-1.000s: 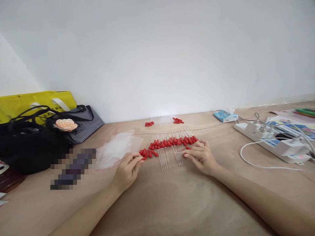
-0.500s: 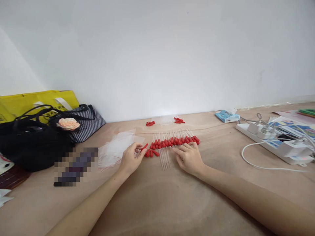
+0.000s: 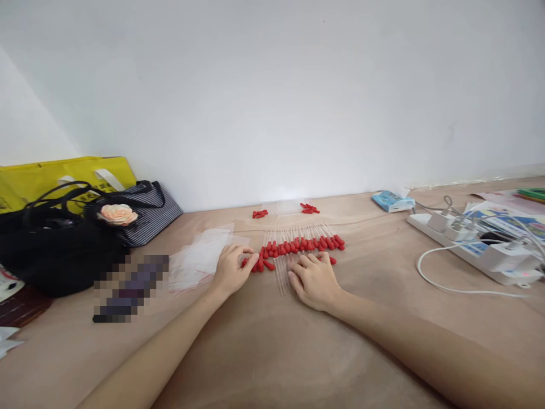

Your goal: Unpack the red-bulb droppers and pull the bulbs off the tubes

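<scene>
My left hand (image 3: 232, 270) hovers by a small pile of loose red rubber bulbs (image 3: 268, 265), with thumb and fingers apart; one bulb (image 3: 244, 262) shows in the gap between them. My right hand (image 3: 315, 281) lies over the right side of a few bare glass tubes (image 3: 281, 275), its fingers loosely bent and spread. Past its fingertips a red bulb (image 3: 332, 260) pokes out. Above both hands runs a row of glass droppers (image 3: 298, 245), their red bulbs toward me and their tips toward the wall. The right fingertips partly cover what they touch.
Clear plastic bags (image 3: 198, 258) lie left of my left hand. Further back are more red bulbs (image 3: 259, 214) and droppers (image 3: 310, 208). A power strip (image 3: 477, 247) with cables, a blue tissue pack (image 3: 392, 201) and papers occupy the right. Handbags (image 3: 149, 210) stand at the left.
My left hand has let go of the red bulb in its fingertips and spread its fingers. My right hand has shifted left over the bare tubes, and a bulb now shows beyond it.
</scene>
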Motion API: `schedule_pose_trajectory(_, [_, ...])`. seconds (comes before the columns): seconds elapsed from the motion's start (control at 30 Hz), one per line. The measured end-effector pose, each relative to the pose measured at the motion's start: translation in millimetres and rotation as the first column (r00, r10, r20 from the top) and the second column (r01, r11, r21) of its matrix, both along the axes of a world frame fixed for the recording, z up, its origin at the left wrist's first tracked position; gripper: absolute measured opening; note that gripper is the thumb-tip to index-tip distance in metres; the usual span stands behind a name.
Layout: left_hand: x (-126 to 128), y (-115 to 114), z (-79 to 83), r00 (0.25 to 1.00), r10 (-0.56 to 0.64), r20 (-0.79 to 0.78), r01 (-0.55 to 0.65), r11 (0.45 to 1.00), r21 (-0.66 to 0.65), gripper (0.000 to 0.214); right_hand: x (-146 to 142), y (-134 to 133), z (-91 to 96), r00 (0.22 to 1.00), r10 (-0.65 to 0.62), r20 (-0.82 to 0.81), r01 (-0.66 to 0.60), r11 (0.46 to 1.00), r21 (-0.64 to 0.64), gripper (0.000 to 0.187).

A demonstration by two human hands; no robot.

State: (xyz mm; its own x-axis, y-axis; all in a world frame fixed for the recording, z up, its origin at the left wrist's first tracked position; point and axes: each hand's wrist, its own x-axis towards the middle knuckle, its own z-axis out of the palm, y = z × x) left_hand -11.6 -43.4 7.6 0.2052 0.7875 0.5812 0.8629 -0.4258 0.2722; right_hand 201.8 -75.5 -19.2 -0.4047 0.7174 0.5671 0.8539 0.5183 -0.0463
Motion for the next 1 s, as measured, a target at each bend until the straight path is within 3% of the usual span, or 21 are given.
schedule_pose_trajectory(0.1, [3.3,19.0,11.8,0.983,0.164,-0.084,-0.176,0.97,-0.165,0.019,1.3,-0.3,1.9,1.0,0.003,-0.021,-0.002,1.0,0.006,0.024])
schedule_pose_trajectory(0.17, [8.5,34.1,19.2,0.956,0.245,-0.161,-0.289,0.884,-0.367,0.023,4.7,0.0,4.1,0.999,-0.005,-0.034,0.005,1.0,0.018,0.025])
schedule_pose_trajectory(0.27, [17.9,54.2,23.3,0.943,0.259,-0.211,-0.333,0.775,-0.537,0.027,14.7,1.3,5.9,0.999,-0.011,-0.05,0.013,0.999,0.042,0.026])
schedule_pose_trajectory(0.4, [27.6,67.9,17.1,0.939,0.261,-0.223,-0.343,0.714,-0.61,0.022,30.8,3.0,2.4,0.995,-0.011,-0.094,0.017,0.997,0.069,0.027])
schedule_pose_trajectory(0.53, [28.6,68.7,19.8,0.946,0.256,-0.198,-0.323,0.713,-0.622,0.022,38.7,2.9,-3.5,0.981,-0.022,-0.194,0.032,0.998,0.047,0.026])
schedule_pose_trajectory(0.63, [21.6,61.5,33.1,0.955,0.243,-0.17,-0.296,0.759,-0.58,0.025,39.8,2.0,-5.6,0.967,-0.013,-0.254,0.024,0.999,0.038,0.023])
schedule_pose_trajectory(0.77, [9.9,32.0,42.6,0.973,0.208,-0.103,-0.232,0.886,-0.402,0.016,42.2,2.3,-5.8,0.948,0.006,-0.318,0.021,0.996,0.081,0.02])
schedule_pose_trajectory(0.8, [8.3,21.1,40.3,0.984,0.159,-0.08,-0.177,0.923,-0.343,0.014,43.2,2.6,-5.5,0.942,0.013,-0.334,0.022,0.995,0.102,0.024])
schedule_pose_trajectory(0.87, [7.8,-1.6,30.5,0.997,-0.067,-0.036,0.061,0.987,-0.147,0.011,45.1,2.8,-4.7,0.935,0.046,-0.351,0.007,0.989,0.147,0.035])
schedule_pose_trajectory(0.93, [10.7,-21.4,16.2,0.971,-0.23,-0.068,0.229,0.973,-0.032,0.011,45.8,1.6,-3.2,0.939,0.109,-0.326,-0.051,0.982,0.181,0.042])
schedule_pose_trajectory(1.0, [15.8,-34.4,1.6,0.947,-0.305,-0.105,0.312,0.948,0.058,0.01,44.6,-0.8,-1.4,0.949,0.188,-0.253,-0.142,0.972,0.186,0.041])
